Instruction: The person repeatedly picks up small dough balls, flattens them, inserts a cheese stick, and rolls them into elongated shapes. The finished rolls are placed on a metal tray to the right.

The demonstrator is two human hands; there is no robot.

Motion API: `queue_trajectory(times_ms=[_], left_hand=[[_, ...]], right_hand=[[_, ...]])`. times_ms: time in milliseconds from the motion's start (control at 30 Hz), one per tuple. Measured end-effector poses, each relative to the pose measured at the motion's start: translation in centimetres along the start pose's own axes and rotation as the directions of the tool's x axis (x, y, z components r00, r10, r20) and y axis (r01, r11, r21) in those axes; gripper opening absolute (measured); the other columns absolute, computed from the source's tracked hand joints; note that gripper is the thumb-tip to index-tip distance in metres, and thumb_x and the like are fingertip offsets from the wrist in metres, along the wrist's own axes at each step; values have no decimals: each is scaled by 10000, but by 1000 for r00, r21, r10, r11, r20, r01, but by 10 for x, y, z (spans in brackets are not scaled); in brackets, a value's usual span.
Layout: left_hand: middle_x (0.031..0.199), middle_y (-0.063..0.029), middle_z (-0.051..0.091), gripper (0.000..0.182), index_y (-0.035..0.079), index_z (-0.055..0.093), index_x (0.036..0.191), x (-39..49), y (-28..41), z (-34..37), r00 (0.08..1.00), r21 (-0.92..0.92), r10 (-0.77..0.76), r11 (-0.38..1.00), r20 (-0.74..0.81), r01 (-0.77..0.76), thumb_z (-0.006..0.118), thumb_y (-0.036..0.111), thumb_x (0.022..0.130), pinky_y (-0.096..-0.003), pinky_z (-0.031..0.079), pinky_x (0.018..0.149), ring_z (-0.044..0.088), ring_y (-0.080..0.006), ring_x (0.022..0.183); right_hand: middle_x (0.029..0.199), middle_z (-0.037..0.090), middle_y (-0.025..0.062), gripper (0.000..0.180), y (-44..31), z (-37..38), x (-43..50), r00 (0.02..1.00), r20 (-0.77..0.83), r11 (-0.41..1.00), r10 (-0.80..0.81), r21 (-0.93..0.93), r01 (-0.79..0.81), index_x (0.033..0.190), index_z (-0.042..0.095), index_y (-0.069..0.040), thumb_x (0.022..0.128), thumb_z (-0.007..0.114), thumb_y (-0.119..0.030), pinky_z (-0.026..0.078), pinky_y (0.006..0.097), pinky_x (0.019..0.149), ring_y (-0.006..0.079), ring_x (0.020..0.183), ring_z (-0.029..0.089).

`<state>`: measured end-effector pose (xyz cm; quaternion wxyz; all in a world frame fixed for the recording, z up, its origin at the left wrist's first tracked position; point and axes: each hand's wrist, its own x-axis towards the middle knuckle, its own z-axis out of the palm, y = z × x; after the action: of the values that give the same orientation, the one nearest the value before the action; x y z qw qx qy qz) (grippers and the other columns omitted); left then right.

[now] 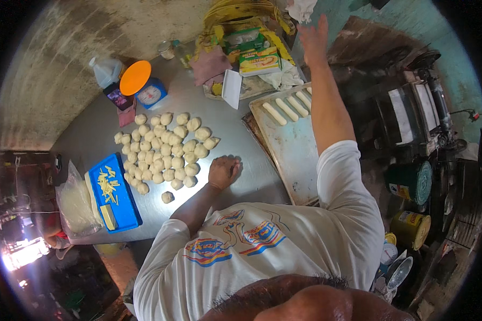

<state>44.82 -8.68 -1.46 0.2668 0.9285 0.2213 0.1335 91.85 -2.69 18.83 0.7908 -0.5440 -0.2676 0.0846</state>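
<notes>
My left hand (224, 171) rests on the steel tabletop (249, 176) with its fingers curled in; nothing shows in it. Just left of it lie many round dough balls (166, 150), clustered close together, and a single dough ball (168, 197) sits apart near the front. My right arm is stretched far out over a metal baking tray (293, 156). Its hand (314, 42) is raised with spread fingers, just below a white crumpled bag or cloth (302, 9); contact between them cannot be made out. Several dough sticks (283, 108) lie side by side at the tray's far end, partly hidden by my forearm.
A blue tray (133, 214) holds cut yellow sticks (107, 186) and a yellow block (108, 217). Beside it is a plastic bag (78, 204). Behind the dough stand a scale with an orange pan (135, 77), a jug (105, 71), a phone (119, 96) and cheese boxes (259, 61). Machinery (417, 108) stands right.
</notes>
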Motion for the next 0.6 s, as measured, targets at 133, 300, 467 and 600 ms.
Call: queue_trajectory(times_ms=[133, 300, 467, 600], left_hand=[[857, -99, 700, 93, 120, 697, 944, 55, 6, 15, 998, 66, 43, 997, 39, -46, 701, 210, 917, -478, 506, 772, 680, -337, 809], [851, -125, 679, 152, 115, 678, 998, 72, 20, -3, 930, 219, -168, 971, 326, 98, 617, 248, 957, -501, 508, 718, 672, -349, 787], [837, -160, 664, 193, 108, 680, 964, 86, 14, 1, 848, 243, -267, 955, 458, 170, 586, 277, 957, -532, 517, 714, 673, -381, 795], [859, -164, 679, 195, 104, 692, 968, 78, 19, -6, 852, 258, -295, 946, 433, 196, 612, 281, 943, -531, 525, 738, 681, -384, 820]], right_hand=[[1392, 595, 62, 660, 9, -23, 53, 978, 208, 939, -16, 339, -57, 1560, 403, -105, 948, 637, -24, 572, 350, 952, 190, 1181, 631], [1108, 744, 80, 372, -12, -15, -11, 958, 244, 635, 150, 719, -283, 1276, 684, -16, 944, 542, 76, 568, 317, 759, 184, 913, 714], [1169, 705, 97, 389, -47, -12, -34, 962, 269, 518, 57, 816, -258, 1308, 658, -11, 945, 519, -19, 545, 343, 807, 214, 981, 668], [1217, 674, 111, 421, -55, -5, -34, 950, 313, 452, -7, 848, -276, 1334, 637, -7, 945, 501, -95, 526, 363, 846, 239, 1035, 632]])
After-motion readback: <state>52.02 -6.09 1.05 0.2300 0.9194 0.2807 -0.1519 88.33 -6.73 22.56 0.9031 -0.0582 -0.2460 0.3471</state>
